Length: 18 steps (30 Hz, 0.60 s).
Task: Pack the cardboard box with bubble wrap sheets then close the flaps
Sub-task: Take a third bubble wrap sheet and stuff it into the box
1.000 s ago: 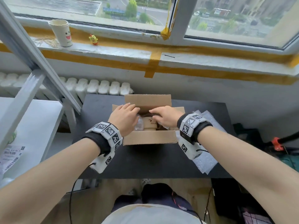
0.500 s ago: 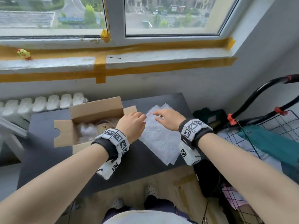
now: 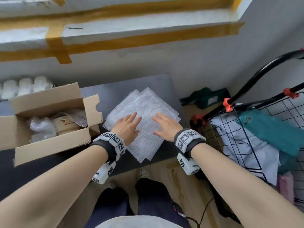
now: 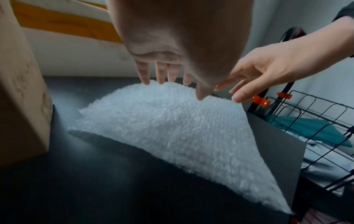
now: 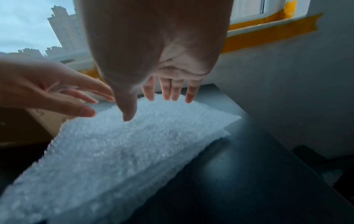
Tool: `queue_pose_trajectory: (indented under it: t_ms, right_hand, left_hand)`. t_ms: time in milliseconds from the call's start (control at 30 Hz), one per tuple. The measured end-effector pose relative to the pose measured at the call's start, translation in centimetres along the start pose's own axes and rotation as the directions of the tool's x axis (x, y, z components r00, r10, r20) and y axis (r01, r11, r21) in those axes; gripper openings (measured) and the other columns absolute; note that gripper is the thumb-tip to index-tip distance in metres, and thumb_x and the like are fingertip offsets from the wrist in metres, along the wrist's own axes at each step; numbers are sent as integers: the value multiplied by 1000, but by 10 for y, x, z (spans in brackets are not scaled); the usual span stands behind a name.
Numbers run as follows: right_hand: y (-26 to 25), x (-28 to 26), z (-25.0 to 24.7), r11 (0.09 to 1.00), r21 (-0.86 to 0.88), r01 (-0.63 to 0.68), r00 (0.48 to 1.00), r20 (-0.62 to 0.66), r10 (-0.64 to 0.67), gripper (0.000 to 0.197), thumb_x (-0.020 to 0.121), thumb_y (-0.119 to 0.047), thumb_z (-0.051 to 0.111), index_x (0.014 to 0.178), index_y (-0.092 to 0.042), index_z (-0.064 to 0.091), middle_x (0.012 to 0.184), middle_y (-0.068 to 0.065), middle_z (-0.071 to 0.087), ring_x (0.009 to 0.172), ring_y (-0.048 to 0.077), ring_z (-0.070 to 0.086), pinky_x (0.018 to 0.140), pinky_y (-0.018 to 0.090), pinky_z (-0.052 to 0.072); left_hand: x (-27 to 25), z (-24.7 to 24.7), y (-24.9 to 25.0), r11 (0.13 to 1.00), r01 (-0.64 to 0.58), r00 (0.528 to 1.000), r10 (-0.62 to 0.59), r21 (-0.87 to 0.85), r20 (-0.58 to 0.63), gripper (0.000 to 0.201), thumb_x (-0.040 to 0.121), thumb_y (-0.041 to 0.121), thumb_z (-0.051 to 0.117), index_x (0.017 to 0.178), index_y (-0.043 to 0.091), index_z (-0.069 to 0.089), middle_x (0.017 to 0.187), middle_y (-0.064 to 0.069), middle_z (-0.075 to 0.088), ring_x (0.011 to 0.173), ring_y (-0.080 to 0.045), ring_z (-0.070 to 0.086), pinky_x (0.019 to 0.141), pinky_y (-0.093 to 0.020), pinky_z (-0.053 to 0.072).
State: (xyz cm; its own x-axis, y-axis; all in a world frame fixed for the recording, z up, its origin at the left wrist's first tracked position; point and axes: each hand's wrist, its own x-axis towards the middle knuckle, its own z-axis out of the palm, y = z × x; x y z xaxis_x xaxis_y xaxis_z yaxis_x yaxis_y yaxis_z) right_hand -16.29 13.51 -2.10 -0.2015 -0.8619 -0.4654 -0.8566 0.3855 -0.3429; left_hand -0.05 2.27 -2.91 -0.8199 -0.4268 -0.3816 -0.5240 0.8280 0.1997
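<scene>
Your left hand (image 3: 127, 127) and right hand (image 3: 166, 126) hover flat-fingered over the bubble wrap stack (image 3: 148, 102); next, pinch the top sheet; carry it to the cardboard box (image 3: 49, 145) at nine o'clock.

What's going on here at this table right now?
A person is packing a cardboard box whose flaps are open, with some bubble wrap already inside. The left hand and right hand reach, fingers straight, over a stack of bubble wrap sheets lying on the black table beside the box, gripping nothing yet.
</scene>
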Motion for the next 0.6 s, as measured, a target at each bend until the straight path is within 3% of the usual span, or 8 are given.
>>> queue_pose_trajectory:
  t_ms: [133,267,467,600]
  right_hand:
    - [11,11,22,998,-69,3,1000,-19,-4,84,84,-38,64,148,-23,11,159,4,4,146,20,5,119,42,14]
    - [16,21,33,999,-34,-26,999,-24,25,89,84,-32,66,149,-22,6,159,5,0,146,19,2,119,41,12]
    - [17,23,35,999,-39,-5,997,-83,2,80,82,-31,68,146,-19,20,157,5,11,144,22,13,117,40,17]
    - [16,23,33,999,-43,4,993,-120,-9,66,83,-29,67,140,-17,35,153,5,25,138,23,27,111,40,26]
  left_hand:
    - [9,15,-3,999,26,999,-26,22,26,75,93,42,49,149,23,3,158,-5,-3,144,-24,9,117,-40,17]
    - [16,22,-6,999,48,995,-49,12,92,84,89,43,55,149,24,-1,158,-3,0,145,-21,7,117,-37,14]
    - [22,23,-6,998,61,997,-61,8,40,77,87,38,60,147,16,17,152,-6,26,138,-23,26,110,-35,26]
    - [25,22,-5,999,48,999,-49,24,15,55,90,30,59,138,15,37,137,-7,43,122,-26,42,96,-34,37]
